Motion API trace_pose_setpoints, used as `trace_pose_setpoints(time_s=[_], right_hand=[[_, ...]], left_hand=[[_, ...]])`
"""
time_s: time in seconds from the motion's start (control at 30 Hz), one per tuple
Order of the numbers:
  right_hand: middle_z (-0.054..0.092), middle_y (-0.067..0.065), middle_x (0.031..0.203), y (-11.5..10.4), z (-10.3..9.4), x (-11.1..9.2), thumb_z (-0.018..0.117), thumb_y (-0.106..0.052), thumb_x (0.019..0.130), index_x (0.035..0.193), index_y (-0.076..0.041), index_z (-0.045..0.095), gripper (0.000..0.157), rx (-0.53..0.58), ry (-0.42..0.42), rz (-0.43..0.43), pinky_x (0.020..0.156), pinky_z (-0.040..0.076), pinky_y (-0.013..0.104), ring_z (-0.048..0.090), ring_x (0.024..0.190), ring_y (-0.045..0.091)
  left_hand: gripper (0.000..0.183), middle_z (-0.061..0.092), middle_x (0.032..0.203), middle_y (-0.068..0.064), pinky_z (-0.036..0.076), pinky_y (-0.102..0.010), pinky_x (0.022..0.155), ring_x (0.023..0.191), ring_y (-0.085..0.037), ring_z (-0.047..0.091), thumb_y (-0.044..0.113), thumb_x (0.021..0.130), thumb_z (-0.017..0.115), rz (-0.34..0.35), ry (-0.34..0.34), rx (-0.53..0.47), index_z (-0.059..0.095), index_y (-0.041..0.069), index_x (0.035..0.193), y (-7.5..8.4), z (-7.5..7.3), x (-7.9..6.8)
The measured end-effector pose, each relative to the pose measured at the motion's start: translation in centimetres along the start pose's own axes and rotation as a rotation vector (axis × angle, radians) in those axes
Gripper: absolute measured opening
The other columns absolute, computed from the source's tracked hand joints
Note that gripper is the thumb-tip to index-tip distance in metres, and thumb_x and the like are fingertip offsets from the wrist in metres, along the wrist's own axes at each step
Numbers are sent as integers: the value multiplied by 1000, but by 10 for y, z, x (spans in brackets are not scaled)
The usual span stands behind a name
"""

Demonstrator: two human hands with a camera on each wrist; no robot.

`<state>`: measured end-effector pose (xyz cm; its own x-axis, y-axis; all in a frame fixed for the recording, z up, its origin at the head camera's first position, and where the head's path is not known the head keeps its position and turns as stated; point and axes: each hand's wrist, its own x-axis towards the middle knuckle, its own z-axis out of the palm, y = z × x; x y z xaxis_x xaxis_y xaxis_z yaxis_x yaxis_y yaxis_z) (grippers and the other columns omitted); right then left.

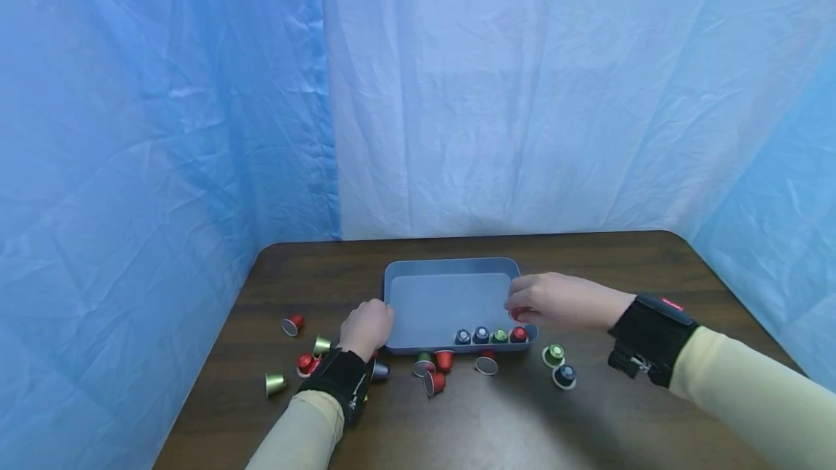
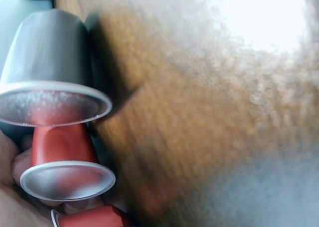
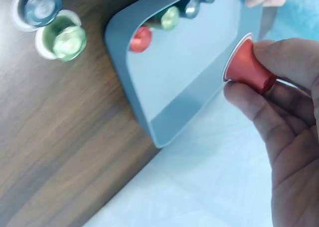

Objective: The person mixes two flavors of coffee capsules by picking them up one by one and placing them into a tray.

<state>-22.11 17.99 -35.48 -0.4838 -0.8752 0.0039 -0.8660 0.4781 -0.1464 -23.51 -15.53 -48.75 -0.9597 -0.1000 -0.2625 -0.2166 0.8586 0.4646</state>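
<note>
My right hand (image 1: 542, 299) pinches a red coffee capsule (image 3: 249, 65) between thumb and fingers, above the right end of the blue-grey tray (image 1: 451, 263). Along the tray's near wall stand two dark capsules (image 1: 472, 336), a green capsule (image 1: 499, 336) and a red one (image 1: 519, 334). At the tray's left edge, my left hand (image 1: 367, 326) grips the rim, with a digit reaching over the wall in the right wrist view; its other fingers are largely hidden. Close by the left hand lie a grey-blue capsule (image 2: 47, 50) and red capsules (image 2: 65, 147).
Several red and green capsules (image 1: 275, 384) lie scattered left of the tray. More lie before its near wall, among them a red one (image 1: 434, 383). On the right are a green capsule (image 1: 554, 355) and a dark one (image 1: 564, 376). Blue curtains (image 1: 509, 93) hang behind the wooden table (image 1: 627, 260).
</note>
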Motion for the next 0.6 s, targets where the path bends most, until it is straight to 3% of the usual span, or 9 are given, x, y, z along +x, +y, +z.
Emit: trace_pose_setpoints(time_s=[0.33, 0.6], right_hand=[[66, -5, 88, -13, 3, 31, 81, -19, 90, 101, -17, 78, 11, -38, -35, -121, 75, 54, 16, 61, 80, 5], [65, -5, 87, -20, 7, 47, 80, -18, 90, 98, -16, 77, 9, -46, -44, -146, 75, 53, 16, 60, 79, 5]], left_hand=[[36, 59, 77, -9, 45, -37, 60, 68, -26, 56, 30, 108, 44, -3, 0, 10, 69, 6, 94, 1, -1, -2], [37, 59, 79, -9, 46, -39, 62, 70, -26, 57, 31, 108, 44, -16, 7, 8, 69, 6, 97, 2, -1, -2]])
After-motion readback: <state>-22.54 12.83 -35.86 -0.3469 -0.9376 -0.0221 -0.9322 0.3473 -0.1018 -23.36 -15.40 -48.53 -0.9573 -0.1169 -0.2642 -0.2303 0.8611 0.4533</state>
